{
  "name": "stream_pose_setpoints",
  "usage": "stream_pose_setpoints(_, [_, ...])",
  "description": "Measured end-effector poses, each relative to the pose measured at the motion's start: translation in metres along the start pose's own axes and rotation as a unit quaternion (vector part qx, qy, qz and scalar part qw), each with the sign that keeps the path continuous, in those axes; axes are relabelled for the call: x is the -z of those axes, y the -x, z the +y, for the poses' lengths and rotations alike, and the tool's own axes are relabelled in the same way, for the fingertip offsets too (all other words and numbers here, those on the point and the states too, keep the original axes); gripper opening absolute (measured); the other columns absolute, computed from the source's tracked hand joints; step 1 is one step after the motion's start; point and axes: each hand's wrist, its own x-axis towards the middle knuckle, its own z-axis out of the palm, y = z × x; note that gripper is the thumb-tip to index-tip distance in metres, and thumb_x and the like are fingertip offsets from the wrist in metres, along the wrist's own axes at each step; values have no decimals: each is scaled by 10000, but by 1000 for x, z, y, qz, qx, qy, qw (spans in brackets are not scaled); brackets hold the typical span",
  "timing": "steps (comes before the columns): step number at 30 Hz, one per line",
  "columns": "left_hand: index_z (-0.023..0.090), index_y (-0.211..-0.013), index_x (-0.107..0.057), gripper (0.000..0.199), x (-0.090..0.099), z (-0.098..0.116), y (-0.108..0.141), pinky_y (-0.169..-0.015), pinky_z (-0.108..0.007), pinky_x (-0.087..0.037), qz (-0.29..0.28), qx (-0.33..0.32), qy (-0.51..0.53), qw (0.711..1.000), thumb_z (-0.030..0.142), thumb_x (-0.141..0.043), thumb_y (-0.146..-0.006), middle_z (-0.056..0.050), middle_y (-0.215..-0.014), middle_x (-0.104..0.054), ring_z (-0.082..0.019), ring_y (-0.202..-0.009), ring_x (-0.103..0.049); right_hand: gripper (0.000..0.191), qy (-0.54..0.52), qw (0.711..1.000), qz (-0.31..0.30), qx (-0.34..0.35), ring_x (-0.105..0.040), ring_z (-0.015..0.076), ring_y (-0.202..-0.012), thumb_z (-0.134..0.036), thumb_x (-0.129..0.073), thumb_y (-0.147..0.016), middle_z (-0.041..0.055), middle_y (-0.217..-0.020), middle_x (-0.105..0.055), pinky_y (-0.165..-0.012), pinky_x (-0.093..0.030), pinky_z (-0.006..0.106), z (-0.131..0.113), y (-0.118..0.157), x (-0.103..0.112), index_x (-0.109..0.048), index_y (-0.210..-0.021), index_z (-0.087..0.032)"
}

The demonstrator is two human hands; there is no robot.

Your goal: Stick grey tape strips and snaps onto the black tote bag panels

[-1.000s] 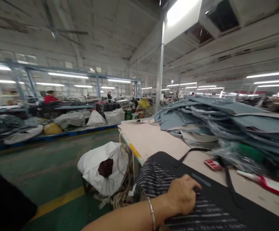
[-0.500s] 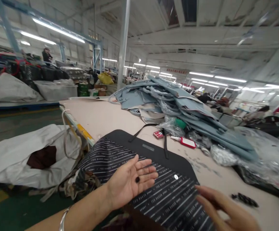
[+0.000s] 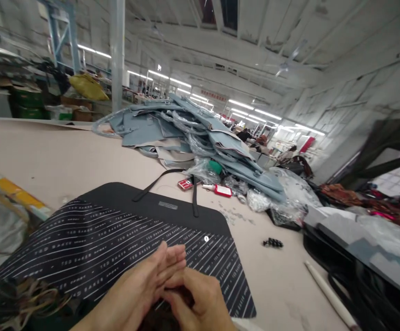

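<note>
In front of me a dark bag with pale diagonal stripes and lettering lies flat on the table, its plain black band and thin strap pointing away. A small round white piece rests on the striped part. My left hand is over the bag, palm turned inward with the fingers stretched out and lightly cupped. Against that palm my right hand presses, its fingers bent together. Whatever lies between the two hands is hidden.
Blue-grey bag pieces in clear plastic are heaped at the back of the table. Nearby lie a red-and-white bottle, a small red box and black pieces. A pale stick and black bags are at right.
The view has swung right. My right hand has come from the bag's right side to my left palm, where a small black piece lay in sight before; it is now hidden.
</note>
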Motion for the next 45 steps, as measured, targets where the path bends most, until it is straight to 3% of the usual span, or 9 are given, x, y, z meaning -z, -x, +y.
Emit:
stream_pose_setpoints(2, [214, -1169, -681, 587, 10, 17, -8, -1079, -363, -430, 14, -41, -157, 987, 648, -647, -775, -77, -1282, -655, -281, -1251, -552, 96, 35, 997, 13, -70, -647, 115, -575, -162, -599, -812, -22, -687, -711, -571, -497, 176, 6, 2, 19, -684, -832, -202])
stream_pose_setpoints(4, [218, -1135, -681, 525, 24, 47, -22, -1039, -385, -451, 27, -73, -362, 929, 594, -657, -769, -67, -1175, -704, -297, -1159, -605, 104, 68, 987, 50, -135, -670, 136, -629, -217, -599, -841, -15, -722, -726, -610, -518, 200, 16, 1, 40, -700, -863, -209])
stream_pose_setpoints(8, [189, -1175, -646, 471, 51, 116, -65, -989, -374, -466, 73, -171, -732, 655, 473, -430, -868, -82, -1216, -677, -274, -1102, -623, 192, 118, 975, 99, -162, -723, 195, -834, -221, -568, -866, 29, -913, -771, -790, -563, 295, 44, -12, 71, -731, -967, -209])
stream_pose_setpoints(10, [165, -1177, -643, 450, 58, 139, -87, -1025, -399, -436, 63, -167, -793, 582, 407, -443, -853, -112, -1250, -656, -292, -1146, -596, 201, 171, 971, 78, -150, -721, 203, -854, -165, -548, -870, 35, -921, -767, -808, -560, 321, 56, -21, 75, -725, -953, -209])
stream_pose_setpoints(15, [167, -1285, -587, 466, 52, 163, -122, -1075, -391, -390, 13, -137, -850, 508, 316, -502, -852, -136, -1372, -571, -291, -1243, -536, 195, 340, 939, -9, -52, -672, 203, -823, -84, -556, -885, 21, -880, -731, -743, -532, 313, 68, -39, 58, -680, -955, -218])
stream_pose_setpoints(22, [135, -1361, -540, 598, 31, 176, -146, -1057, -425, -400, -34, -65, -877, 476, 302, -612, -792, -200, -1381, -550, -346, -1253, -526, 199, 479, 871, -89, 57, -615, 240, -724, -6, -666, -782, 39, -822, -675, -652, -529, 347, 71, -42, 33, -641, -861, -186])
stream_pose_setpoints(29, [149, -1208, -601, 668, 39, 185, -172, -909, -334, -481, -31, -41, -864, 502, 380, -764, -603, -143, -1231, -629, -290, -1088, -600, 237, 416, 902, -118, -19, -654, 219, -797, 13, -603, -822, 33, -877, -690, -694, -562, 304, 64, -40, 53, -660, -916, -196])
stream_pose_setpoints(38, [152, -1039, -581, 605, 31, 188, -178, -697, -316, -450, -24, -5, -860, 510, 359, -761, -500, -126, -1080, -668, -300, -965, -611, 222, 246, 952, 20, -182, -707, 199, -825, -189, -482, -914, 50, -899, -753, -768, -537, 319, 99, 10, 142, -702, -923, -214])
stream_pose_setpoints(45, [137, -1072, -590, 609, 2, 182, -153, -769, -309, -446, -67, -8, -842, 535, 334, -715, -510, -106, -1073, -661, -293, -999, -594, 228, 92, 950, 189, -233, -669, 203, -727, -396, -669, -788, 49, -810, -743, -699, -529, 332, 87, 16, 162, -777, -900, -230])
